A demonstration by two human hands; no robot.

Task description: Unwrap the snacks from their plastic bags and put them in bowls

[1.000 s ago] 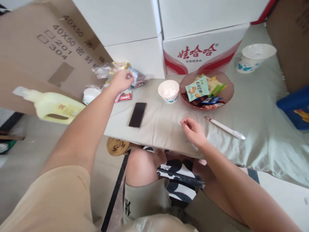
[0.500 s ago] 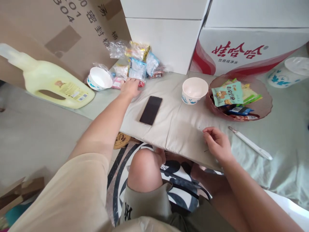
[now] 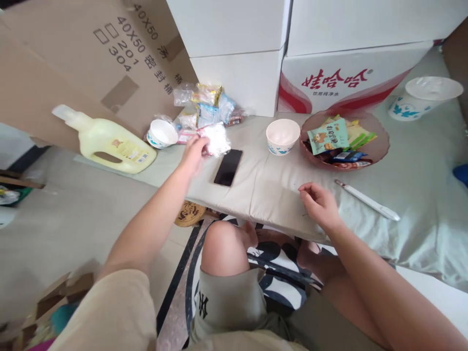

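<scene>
- Left hand (image 3: 197, 148): thumb and fingers narrowed on the near edge of a silvery pack (image 3: 216, 140), 11 o'clock of the phone (image 3: 228, 168). Edge grip presumably suits a thin, limp wrapper. Touching phone or clear of it: cannot tell.
- Right hand (image 3: 319, 201): loosely curled, nothing visible in it; stick (image 3: 367, 200) at its 3 o'clock, apart.
- Packets (image 3: 208, 107): heaped at the silvery pack's 12 o'clock, probably for easy reach.
- Bowl (image 3: 382, 151): 3 o'clock of the cup (image 3: 282, 137); raised wall likely keeps its snacks (image 3: 329, 136) together.
</scene>
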